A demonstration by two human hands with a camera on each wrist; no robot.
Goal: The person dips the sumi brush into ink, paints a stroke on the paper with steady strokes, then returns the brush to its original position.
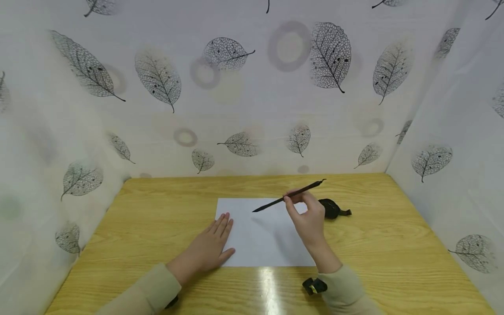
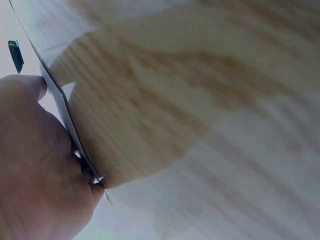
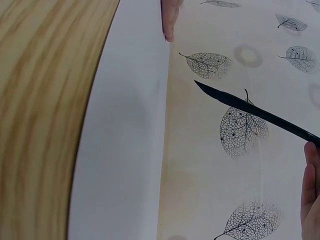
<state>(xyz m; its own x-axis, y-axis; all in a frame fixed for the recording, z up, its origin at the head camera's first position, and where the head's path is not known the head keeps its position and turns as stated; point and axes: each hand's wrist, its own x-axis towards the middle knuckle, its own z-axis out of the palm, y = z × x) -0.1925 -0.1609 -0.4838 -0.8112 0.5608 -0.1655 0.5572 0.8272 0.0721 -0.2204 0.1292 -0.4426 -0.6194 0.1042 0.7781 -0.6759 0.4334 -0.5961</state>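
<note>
A white sheet of paper (image 1: 261,251) lies on the wooden table. Across its left edge rests my left hand (image 1: 208,247), palm down, fingers straight and thumb spread. In the left wrist view, that hand (image 2: 35,160) is along the paper's edge. My right hand (image 1: 311,221) pinches a dark writing brush (image 1: 271,204) by the middle of its handle between thumb and fingers. The brush slants over the paper, its pointed tip down to the left and a shadow below. In the right wrist view, the brush tip (image 3: 215,93) shows clear of the sheet (image 3: 120,125).
Just beyond my right hand sits a black rounded object (image 1: 330,208) with a short stem, partly hidden by the hand. Wood-grain table (image 1: 157,205) surrounds the paper. A pale leaf-print cloth (image 1: 256,109) hangs behind and on both sides.
</note>
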